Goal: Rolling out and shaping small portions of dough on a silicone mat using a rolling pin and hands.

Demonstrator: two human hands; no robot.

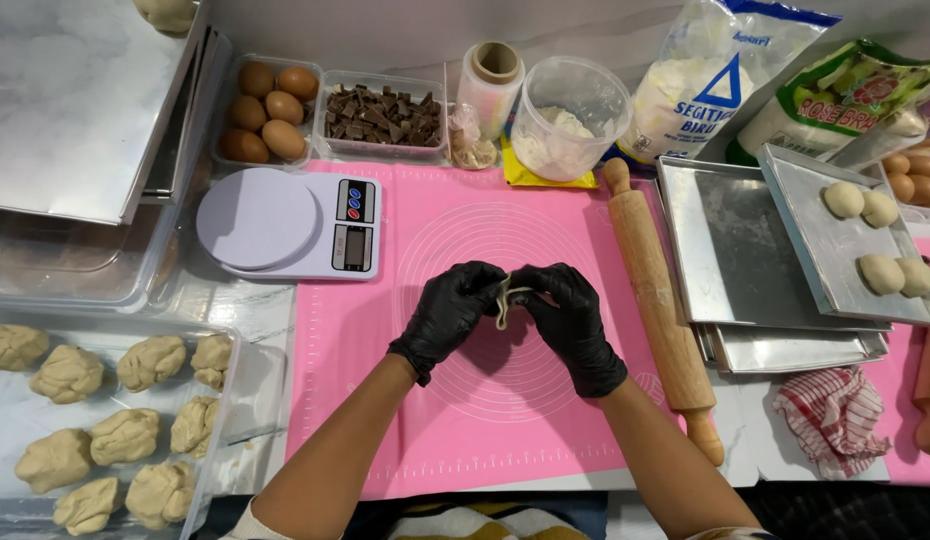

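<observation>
Head view: both black-gloved hands meet above the middle of the pink silicone mat [385, 330], pinched together on a small piece of dough [505, 298] — the left hand [447, 315] grips its left side, the right hand [570, 318] its right. The dough sits between the fingertips, equally near both hands, its thin visible edge running roughly up and down. A wooden rolling pin [660, 300] lies just right of the right hand; a kitchen scale [290, 222] sits up-left.
</observation>
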